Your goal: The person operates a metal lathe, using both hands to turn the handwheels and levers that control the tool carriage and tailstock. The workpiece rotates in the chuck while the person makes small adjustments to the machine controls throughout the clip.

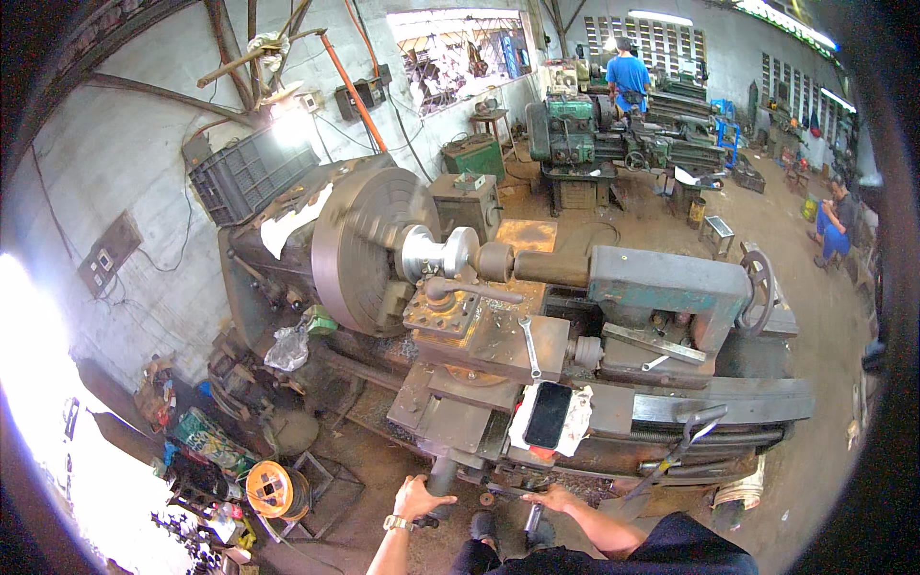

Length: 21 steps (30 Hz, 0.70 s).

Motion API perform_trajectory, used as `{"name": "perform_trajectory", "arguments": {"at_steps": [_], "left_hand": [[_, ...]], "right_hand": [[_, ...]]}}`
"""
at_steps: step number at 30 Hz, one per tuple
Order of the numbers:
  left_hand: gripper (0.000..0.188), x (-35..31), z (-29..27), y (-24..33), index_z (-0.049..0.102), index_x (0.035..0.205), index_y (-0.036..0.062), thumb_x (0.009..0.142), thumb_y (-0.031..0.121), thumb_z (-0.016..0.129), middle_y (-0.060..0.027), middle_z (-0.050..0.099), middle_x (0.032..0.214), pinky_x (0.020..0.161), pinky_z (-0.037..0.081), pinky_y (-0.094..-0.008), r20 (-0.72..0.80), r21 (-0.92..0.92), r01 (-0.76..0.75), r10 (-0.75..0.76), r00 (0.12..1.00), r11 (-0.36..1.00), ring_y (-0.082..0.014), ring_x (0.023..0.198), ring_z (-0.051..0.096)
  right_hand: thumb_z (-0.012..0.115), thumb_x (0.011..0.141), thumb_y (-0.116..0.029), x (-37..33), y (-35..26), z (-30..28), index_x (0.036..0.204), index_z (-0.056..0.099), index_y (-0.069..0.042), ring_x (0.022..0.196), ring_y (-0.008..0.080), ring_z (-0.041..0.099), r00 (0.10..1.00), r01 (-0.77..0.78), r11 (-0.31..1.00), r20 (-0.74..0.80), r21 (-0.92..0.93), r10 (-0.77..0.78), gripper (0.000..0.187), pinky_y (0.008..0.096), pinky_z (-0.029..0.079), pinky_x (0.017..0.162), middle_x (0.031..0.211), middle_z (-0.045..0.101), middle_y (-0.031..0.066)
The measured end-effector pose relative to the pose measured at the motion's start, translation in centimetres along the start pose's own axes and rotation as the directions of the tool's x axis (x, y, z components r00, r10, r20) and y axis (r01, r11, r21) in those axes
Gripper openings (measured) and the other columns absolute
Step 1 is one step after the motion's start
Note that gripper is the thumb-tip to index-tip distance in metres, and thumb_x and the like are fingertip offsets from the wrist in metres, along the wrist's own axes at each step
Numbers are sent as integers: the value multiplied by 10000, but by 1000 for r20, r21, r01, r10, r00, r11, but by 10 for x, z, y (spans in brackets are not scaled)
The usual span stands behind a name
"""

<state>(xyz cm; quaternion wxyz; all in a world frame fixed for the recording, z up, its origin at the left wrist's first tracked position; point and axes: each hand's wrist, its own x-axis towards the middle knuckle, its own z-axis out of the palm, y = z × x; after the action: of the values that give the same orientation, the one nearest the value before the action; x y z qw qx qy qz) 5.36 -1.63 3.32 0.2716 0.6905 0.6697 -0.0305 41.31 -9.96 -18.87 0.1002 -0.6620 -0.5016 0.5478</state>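
Observation:
My left hand (420, 500) is at the front of a large metal lathe, beside the cylindrical shaft housing (443, 474) of its cross slide. Its thumb is spread away from the fingers; a dark knob shows just below. To the right, my right hand (558, 499) has its fingers closed on a lathe handle (530, 495). Beyond them stands the tool post (443, 305) with its clamping lever. A shiny turned metal workpiece (436, 253) sits between the big round chuck (369, 251) and the tailstock (661, 283).
An open-ended wrench (530, 347) lies on the slide. A phone (547, 416) rests on a white cloth near the right hand. A spool (278, 491) stands at lower left. Another lathe (575, 134), a standing person in blue (628, 75) and a seated person (837, 222) are farther back.

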Motion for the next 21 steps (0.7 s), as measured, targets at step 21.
{"name": "perform_trajectory", "arguments": {"at_steps": [21], "left_hand": [[1214, 2, 5, -2, 574, 1350, -102, 544, 763, 848, -284, 599, 1369, 1115, 450, -425, 20, -23, 41, -40, 999, 999, -371, 1294, 577]], "right_hand": [[496, 521, -1064, -11, -107, -13, 1262, 682, 35, 1276, 370, 611, 953, -204, 968, 196, -147, 231, 1338, 478, 481, 1053, 1320, 647, 265]]}}
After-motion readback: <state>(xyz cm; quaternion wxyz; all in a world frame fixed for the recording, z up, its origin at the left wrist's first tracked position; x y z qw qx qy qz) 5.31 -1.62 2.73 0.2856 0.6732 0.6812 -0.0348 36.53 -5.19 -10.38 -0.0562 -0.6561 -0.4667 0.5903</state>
